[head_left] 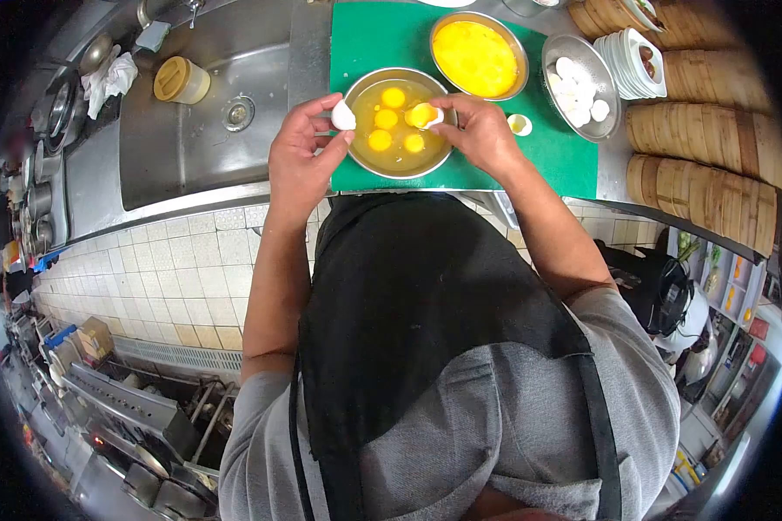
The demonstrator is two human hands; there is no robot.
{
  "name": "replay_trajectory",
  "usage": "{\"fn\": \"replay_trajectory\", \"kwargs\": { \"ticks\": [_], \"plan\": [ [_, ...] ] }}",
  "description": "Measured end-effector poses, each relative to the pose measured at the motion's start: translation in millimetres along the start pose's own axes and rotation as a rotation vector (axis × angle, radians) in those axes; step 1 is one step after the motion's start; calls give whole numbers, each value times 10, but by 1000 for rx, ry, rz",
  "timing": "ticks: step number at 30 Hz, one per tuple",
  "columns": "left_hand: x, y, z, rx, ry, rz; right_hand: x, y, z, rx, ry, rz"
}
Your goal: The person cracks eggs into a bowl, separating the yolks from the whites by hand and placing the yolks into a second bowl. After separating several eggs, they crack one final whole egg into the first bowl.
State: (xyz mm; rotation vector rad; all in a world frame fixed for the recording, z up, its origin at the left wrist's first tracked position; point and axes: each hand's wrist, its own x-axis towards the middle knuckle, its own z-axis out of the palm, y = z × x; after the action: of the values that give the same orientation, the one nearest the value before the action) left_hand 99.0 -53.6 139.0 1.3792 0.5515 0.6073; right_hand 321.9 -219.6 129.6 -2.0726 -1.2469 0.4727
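A metal bowl [356, 149] on the green board holds several whole egg yolks in clear egg white. At its left rim my left hand [308, 148] pinches a white eggshell half [343, 116]. Over the bowl's right side, the fingers of my right hand [480, 132] grip another eggshell half [434, 115], with a yolk [422, 115] at its opening. Just right of that hand, an empty-looking shell piece [520, 125] lies on the board. Behind stands a second metal bowl [475, 57] full of yellow beaten egg.
A perforated metal bowl [579, 87] of white eggs or shells sits right on the green cutting board [565, 169]. Stacked white dishes [630, 65] and bamboo steamers [704, 130] line the far right. Left is a steel sink [208, 148] holding a lidded tub [181, 81].
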Motion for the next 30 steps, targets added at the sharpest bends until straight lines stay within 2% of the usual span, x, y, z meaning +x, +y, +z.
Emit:
{"fn": "replay_trajectory", "kwargs": {
  "ticks": [6,12,23,25,27,29,30],
  "plan": [
    [0,-24,-3,0,-9,4,-78,-26,-12,218,-21,179],
    [-9,-10,14,5,-7,5,-93,72,-6,438,11,221],
    [-13,-3,15,-4,-9,10,85,-148,-504,609,180,112],
    [-17,-3,12,-7,-11,10,155,-107,-631,526,293,76],
    [-23,-4,12,1,-13,11,204,-72,-748,459,304,101],
    [-20,-11,14,10,-16,13,279,-35,-800,57,412,-84],
    [-16,-20,18,5,-17,17,301,-83,-825,-47,373,-43]
  ]
}}
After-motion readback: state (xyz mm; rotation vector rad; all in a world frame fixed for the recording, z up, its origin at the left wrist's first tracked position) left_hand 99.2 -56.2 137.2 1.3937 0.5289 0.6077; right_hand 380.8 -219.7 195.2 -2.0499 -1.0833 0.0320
